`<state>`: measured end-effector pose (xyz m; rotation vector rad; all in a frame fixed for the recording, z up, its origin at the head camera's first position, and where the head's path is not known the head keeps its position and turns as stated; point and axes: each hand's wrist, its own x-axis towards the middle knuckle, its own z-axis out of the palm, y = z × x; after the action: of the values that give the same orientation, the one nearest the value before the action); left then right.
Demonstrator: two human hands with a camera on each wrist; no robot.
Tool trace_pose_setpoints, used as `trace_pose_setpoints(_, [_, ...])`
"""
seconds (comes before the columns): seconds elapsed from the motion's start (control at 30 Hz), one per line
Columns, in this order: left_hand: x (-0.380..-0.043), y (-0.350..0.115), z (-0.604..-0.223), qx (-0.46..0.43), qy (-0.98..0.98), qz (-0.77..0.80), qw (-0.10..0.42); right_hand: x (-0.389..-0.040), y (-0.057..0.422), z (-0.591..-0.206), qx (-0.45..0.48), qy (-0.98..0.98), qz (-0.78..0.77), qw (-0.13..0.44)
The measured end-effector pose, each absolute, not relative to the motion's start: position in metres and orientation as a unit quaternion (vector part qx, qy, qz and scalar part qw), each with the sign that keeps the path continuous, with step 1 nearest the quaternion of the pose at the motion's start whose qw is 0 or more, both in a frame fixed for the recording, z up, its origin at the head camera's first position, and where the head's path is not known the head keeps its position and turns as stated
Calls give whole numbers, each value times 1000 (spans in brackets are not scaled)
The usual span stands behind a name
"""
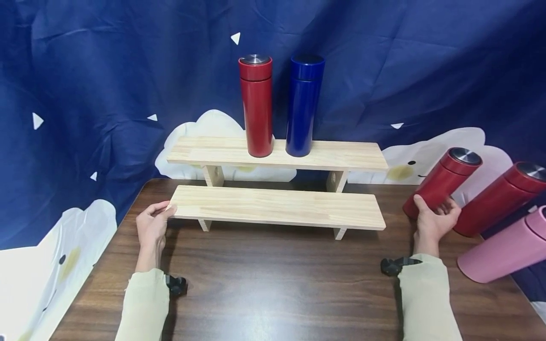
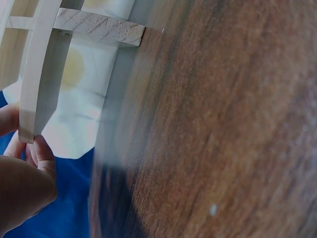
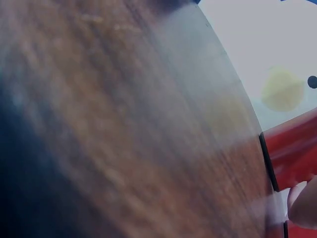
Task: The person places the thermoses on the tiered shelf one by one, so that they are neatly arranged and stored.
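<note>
A two-tier wooden shelf [image 1: 273,206] stands on the table, its lower board in front of the upper one. My left hand [image 1: 152,226] pinches the lower board's left end, thumb on one face and fingers on the other, as the left wrist view shows. At the right, my right hand [image 1: 434,225] grips a red thermos [image 1: 443,177] low on its body, the thumb on the near side. In the right wrist view the dark base of this red thermos [image 3: 292,148] shows beside a fingertip. The far fingers are partly hidden.
On the upper board stand another red thermos [image 1: 258,111] and a blue thermos [image 1: 304,109]. Right of my right hand are a third red thermos [image 1: 496,201] and a pink thermos [image 1: 505,248]. A blue cloth [image 1: 128,71] hangs behind the brown table [image 1: 273,284].
</note>
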<state>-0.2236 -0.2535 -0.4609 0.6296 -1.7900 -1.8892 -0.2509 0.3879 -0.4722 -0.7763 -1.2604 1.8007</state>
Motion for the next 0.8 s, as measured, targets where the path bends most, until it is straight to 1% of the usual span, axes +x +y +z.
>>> trace_pose_setpoints(0.13, [-223,-254,-461,231,-654,-682,231,-251,389,-473,-310,-501,708,390])
trace_pose_setpoints(0.37, [-223,-253,-462,236,-668,-669,225,-252,390,-475,-319,-500,721,358])
trace_pose_setpoints(0.67, [-223,-253,-460,234,-679,-658,226,-254,389,-475,-305,-485,728,377])
trace_pose_setpoints(0.8, [-223,-253,-459,235,-676,-661,225,-253,389,-474,-311,-487,726,372])
